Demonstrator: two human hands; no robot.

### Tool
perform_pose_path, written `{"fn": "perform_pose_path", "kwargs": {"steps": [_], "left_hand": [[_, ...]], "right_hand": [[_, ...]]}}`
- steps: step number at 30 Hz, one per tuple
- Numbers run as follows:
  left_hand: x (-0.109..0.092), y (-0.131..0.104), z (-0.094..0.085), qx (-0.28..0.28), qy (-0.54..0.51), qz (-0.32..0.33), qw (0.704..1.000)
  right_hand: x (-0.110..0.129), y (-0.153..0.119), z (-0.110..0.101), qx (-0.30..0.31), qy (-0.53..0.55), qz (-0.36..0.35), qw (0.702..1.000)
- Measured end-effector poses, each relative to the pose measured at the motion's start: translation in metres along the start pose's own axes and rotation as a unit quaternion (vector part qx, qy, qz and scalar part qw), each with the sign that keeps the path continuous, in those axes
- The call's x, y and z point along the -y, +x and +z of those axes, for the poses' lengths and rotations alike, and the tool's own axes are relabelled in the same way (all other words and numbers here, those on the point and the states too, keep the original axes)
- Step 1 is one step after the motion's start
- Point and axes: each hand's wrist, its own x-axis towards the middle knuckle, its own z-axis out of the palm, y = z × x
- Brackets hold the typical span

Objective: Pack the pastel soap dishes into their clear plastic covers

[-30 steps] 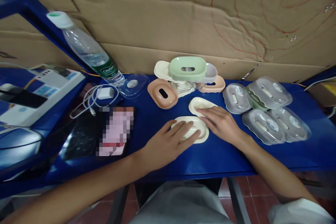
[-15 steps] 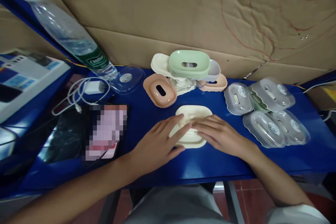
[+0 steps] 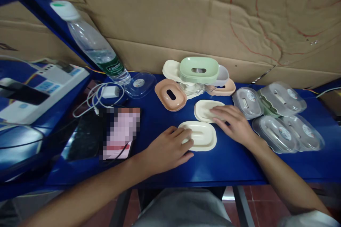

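Note:
Two cream oval soap-dish pieces lie on the blue table before me. The nearer cream dish (image 3: pixel 204 136) has a raised middle and a wide rim. At its left end my left hand (image 3: pixel 170 149) has bent fingers over the rim, with the thumb by the front edge. Just behind it is the second cream piece (image 3: pixel 204 110), shallow and partly covered at its right end. My right hand (image 3: pixel 234 122) grips that end between fingers and thumb. The right fingertips are slightly blurred.
A pile with a green dish (image 3: pixel 199 69) and a peach dish (image 3: pixel 170 95) stands behind. Several clear-lidded soap boxes (image 3: pixel 277 133) sit right. Leftward are a clear lid (image 3: pixel 141 85), water bottle (image 3: pixel 98 46), white charger (image 3: pixel 110 92), phone (image 3: pixel 121 131) and power strip (image 3: pixel 50 87).
The two cream pieces, overlapping under both hands before, are now apart. My right hand has moved the shallow one back and right. My left hand stays at the nearer dish. The view has shifted left.

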Motion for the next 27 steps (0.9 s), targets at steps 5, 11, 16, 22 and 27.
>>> {"fn": "perform_pose_path", "kwargs": {"steps": [5, 11, 16, 22, 27], "left_hand": [[0.001, 0.0, 0.004, -0.014, -0.004, -0.003, 1.0], [0.002, -0.002, 0.006, -0.043, -0.008, 0.0, 0.999], [0.002, -0.004, 0.006, -0.053, -0.001, -0.004, 0.999], [0.001, -0.004, 0.001, -0.025, -0.004, -0.024, 0.999], [0.0, 0.0, -0.006, -0.005, -0.018, -0.058, 0.998]], "right_hand": [[-0.011, 0.029, 0.006, -0.081, -0.16, 0.049, 0.983], [-0.022, 0.07, 0.016, -0.021, -0.188, 0.073, 0.979], [-0.024, 0.083, -0.006, -0.103, 0.001, 0.108, 0.989], [-0.023, 0.057, -0.02, -0.227, 0.292, 0.239, 0.898], [-0.024, 0.019, -0.011, -0.165, 0.451, 0.336, 0.81]]}}
